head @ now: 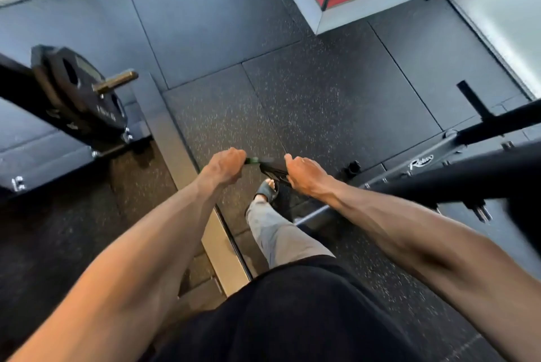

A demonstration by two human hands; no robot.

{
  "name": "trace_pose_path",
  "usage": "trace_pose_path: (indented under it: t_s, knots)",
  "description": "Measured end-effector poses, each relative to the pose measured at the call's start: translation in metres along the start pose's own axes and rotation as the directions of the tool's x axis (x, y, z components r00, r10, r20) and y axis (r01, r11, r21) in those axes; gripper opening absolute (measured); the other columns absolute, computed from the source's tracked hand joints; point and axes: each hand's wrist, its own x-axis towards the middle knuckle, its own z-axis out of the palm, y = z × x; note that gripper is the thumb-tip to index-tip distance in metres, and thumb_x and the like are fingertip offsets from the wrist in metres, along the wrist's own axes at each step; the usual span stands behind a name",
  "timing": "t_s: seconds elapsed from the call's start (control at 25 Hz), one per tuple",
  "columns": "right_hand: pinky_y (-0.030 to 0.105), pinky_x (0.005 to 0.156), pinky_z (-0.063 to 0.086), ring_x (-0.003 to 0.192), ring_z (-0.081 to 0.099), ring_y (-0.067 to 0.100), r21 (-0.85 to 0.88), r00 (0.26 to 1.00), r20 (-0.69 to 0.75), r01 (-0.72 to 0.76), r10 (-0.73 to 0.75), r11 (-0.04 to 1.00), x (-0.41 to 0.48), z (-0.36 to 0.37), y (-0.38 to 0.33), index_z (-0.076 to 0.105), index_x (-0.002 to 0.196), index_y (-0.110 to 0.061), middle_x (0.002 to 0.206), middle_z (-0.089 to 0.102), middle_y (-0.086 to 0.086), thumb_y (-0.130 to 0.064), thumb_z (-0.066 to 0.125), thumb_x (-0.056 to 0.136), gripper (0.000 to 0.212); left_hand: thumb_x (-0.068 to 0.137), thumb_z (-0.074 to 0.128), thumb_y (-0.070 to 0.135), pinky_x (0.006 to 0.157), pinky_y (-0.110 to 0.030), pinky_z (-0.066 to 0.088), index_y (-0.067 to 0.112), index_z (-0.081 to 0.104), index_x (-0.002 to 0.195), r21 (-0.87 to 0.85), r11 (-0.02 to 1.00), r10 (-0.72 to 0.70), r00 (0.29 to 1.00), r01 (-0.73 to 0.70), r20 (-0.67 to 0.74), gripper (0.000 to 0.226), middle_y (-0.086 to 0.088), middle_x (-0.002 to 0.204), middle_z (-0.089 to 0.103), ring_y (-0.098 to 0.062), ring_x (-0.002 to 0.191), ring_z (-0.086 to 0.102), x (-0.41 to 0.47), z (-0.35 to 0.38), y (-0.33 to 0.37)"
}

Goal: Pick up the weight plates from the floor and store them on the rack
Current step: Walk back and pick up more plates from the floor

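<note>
Above the speckled floor (322,104), a dark weight plate (270,170) is gripped edge-on between the closed left hand (227,167) and right hand (304,175).

The floor (336,104) is matt black rubber matting, grainy and flecked with pale specks, laid in large tiles with visible seams. Beside the left forearm, a smooth, dull grey metal strip (187,162) runs across that matting. On the rack (17,80) at the left, painted black metal, a stored weight plate (85,98) looks matt black with a slight sheen, and its peg (117,83) is brushed, brassy metal. The weight plate (270,168) between the hands is black and matt, with a blurred green edge. The frame (468,174) to the right is satin black painted steel. Grey trousers (281,233) are soft woven cloth.
</note>
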Motion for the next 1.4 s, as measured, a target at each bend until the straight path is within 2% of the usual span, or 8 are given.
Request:
trace_pose_path:
  t_s: [0.12,0.24,0.36,0.64,0.8,1.04,1.32,1.4]
  knots:
    - [0.038,0.064,0.043,0.090,0.069,0.040,0.019,0.999,0.011,-0.037,0.037,0.999,0.064,-0.040,0.036,0.050,0.118,0.000,0.098,0.071,0.021,-0.002,0.050,0.092,0.025,0.098,0.045,0.011,0.071,-0.035,0.045,0.008,0.057,0.105,0.015,0.999,0.032,0.999,-0.032,0.003,0.014,-0.013,0.104,0.065,-0.030,0.091,0.065,0.082,-0.047,-0.011]
    - [0.039,0.066,0.048,0.087,0.071,0.036,0.062,0.993,-0.056,-0.096,0.100,0.993,0.113,-0.082,0.075,0.049,0.119,-0.001,0.093,0.071,0.017,-0.002,0.050,0.093,0.026,0.100,0.043,0.011,0.068,-0.032,0.042,0.009,0.056,0.104,0.055,0.994,0.093,0.995,-0.091,-0.031,0.014,-0.010,0.102,0.066,-0.028,0.088,0.065,0.159,-0.098,-0.011]
    - [0.037,0.066,0.047,0.084,0.071,0.033,0.112,0.981,-0.089,-0.161,0.171,0.981,0.145,-0.117,0.113,0.048,0.118,-0.002,0.089,0.071,0.013,-0.002,0.050,0.093,0.025,0.099,0.042,0.011,0.075,-0.039,0.050,0.009,0.057,0.104,0.096,0.984,0.152,0.988,-0.150,-0.010,0.016,-0.012,0.103,0.066,-0.031,0.092,0.066,0.225,-0.147,0.000]
    - [0.034,0.065,0.040,0.087,0.070,0.033,0.231,0.903,-0.053,-0.405,0.427,0.885,0.216,-0.175,0.216,0.049,0.123,-0.003,0.091,0.071,0.012,0.000,0.052,0.090,0.033,0.095,0.050,0.016,0.081,-0.039,0.052,0.015,0.057,0.103,0.240,0.858,0.421,0.889,-0.455,0.180,0.010,-0.008,0.105,0.066,-0.029,0.100,0.067,0.404,-0.238,0.048]
    - [0.037,0.069,0.044,0.091,0.069,0.034,0.352,0.781,0.025,-0.591,0.624,0.726,0.256,-0.212,0.275,0.050,0.120,-0.007,0.096,0.071,0.013,-0.002,0.054,0.088,0.032,0.094,0.049,0.011,0.077,-0.034,0.047,0.013,0.059,0.108,0.299,0.726,0.541,0.783,-0.619,0.307,0.017,-0.010,0.109,0.066,-0.030,0.103,0.065,0.507,-0.289,0.098]
    - [0.038,0.075,0.048,0.096,0.068,0.035,0.446,0.534,0.021,-0.762,0.845,0.470,0.283,-0.276,0.364,0.049,0.124,-0.004,0.102,0.070,0.015,-0.003,0.054,0.090,0.034,0.089,0.055,0.017,0.070,-0.028,0.039,0.022,0.060,0.103,0.320,0.569,0.666,0.653,-0.757,0.361,0.015,-0.003,0.105,0.065,-0.022,0.098,0.065,0.647,-0.364,0.199]
    - [0.040,0.086,0.049,0.102,0.066,0.034,0.550,0.303,0.093,-0.810,0.948,0.205,0.287,-0.315,0.504,0.046,0.133,-0.003,0.108,0.067,0.015,0.002,0.047,0.092,0.041,0.085,0.057,0.021,0.078,-0.032,0.049,0.021,0.061,0.106,0.383,0.269,0.776,0.434,-0.884,0.457,0.021,-0.007,0.109,0.068,-0.028,0.103,0.066,0.756,-0.409,0.375]
    - [0.041,0.085,0.051,0.097,0.066,0.033,0.598,0.241,0.122,-0.792,0.963,0.123,0.284,-0.317,0.548,0.046,0.134,-0.002,0.104,0.067,0.014,0.002,0.047,0.092,0.042,0.086,0.059,0.021,0.080,-0.036,0.051,0.021,0.059,0.107,0.382,0.139,0.799,0.332,-0.914,0.502,0.020,-0.008,0.108,0.067,-0.029,0.102,0.066,0.784,-0.410,0.430]
